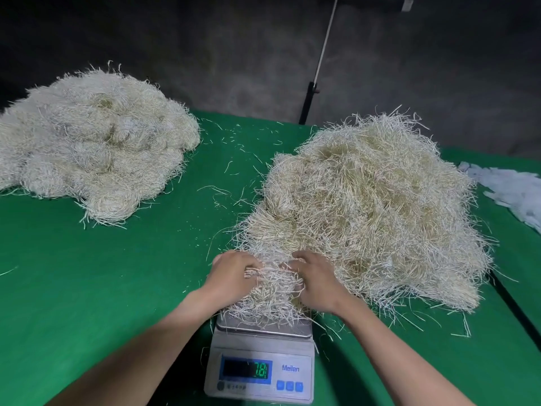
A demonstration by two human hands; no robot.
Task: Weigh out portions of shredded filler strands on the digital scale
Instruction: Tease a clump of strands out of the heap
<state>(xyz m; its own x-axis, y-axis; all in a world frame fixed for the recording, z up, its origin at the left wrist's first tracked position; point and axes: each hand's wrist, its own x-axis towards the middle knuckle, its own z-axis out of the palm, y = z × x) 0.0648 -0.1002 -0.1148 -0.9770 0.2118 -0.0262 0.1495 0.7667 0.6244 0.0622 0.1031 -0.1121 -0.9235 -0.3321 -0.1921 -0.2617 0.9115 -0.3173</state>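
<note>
A white digital scale [260, 367] stands at the near edge of the green table, its display lit with green digits. A clump of pale shredded strands [269, 300] lies on its steel pan. My left hand [232, 273] and my right hand [316, 276] both have their fingers curled into this clump, one on each side, where it meets the big loose heap of strands [371, 206] behind the scale.
A second pile of bundled strand portions [93, 142] lies at the far left of the green table [117, 273]. Loose strands are scattered between the piles. White plastic sheets [509, 189] lie at the right edge. A dark wall and a pole [310, 101] stand behind.
</note>
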